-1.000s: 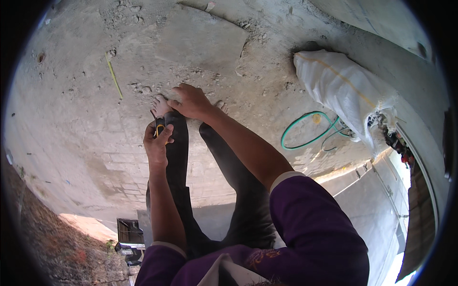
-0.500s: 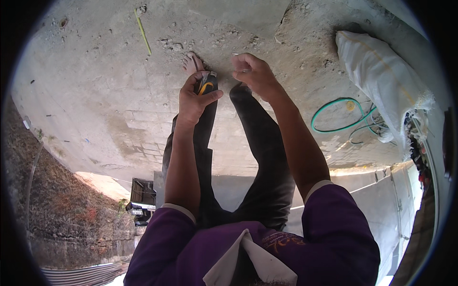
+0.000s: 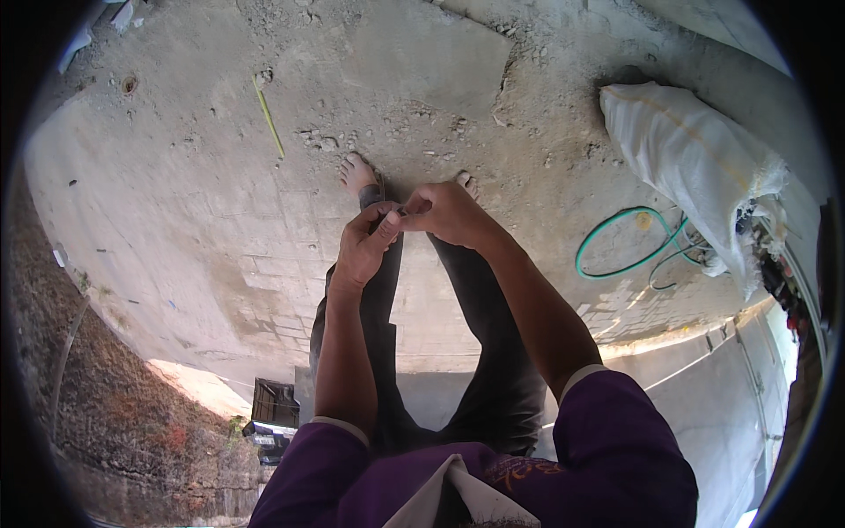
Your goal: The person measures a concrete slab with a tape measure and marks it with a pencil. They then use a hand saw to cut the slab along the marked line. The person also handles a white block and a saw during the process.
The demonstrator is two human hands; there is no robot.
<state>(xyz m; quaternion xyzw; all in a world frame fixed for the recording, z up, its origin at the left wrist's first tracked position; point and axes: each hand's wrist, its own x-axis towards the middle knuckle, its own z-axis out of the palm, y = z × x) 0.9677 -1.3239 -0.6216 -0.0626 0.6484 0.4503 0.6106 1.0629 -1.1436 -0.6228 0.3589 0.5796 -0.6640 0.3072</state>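
Note:
Out in front of my legs, my left hand (image 3: pixel 363 245) and my right hand (image 3: pixel 447 214) meet, fingertips close together. My left fingers are curled, thumb forward, around a small dark object (image 3: pixel 402 211) that barely shows between the hands. Half a second ago a black tool with a yellow curve was visible in that hand; its body is now hidden. My right thumb and fingers are pinched at the dark object's edge, and what they grip cannot be made out. Behind the hands are my dark trousers (image 3: pixel 475 290) and a bare foot (image 3: pixel 356 174).
A yellow strip (image 3: pixel 268 117) lies on the dusty concrete floor (image 3: pixel 176 211) at the far left. Loose rubble (image 3: pixel 319 141) is scattered past my feet. To the right are a looped green hose (image 3: pixel 607 220) and a white woven sack (image 3: pixel 678 132). A black crate (image 3: pixel 275 403) stands at left.
My right hand has moved left and nearer, to meet the left. The left hand has turned, hiding the black-and-yellow tool. The whole view has shifted, bringing both feet into sight.

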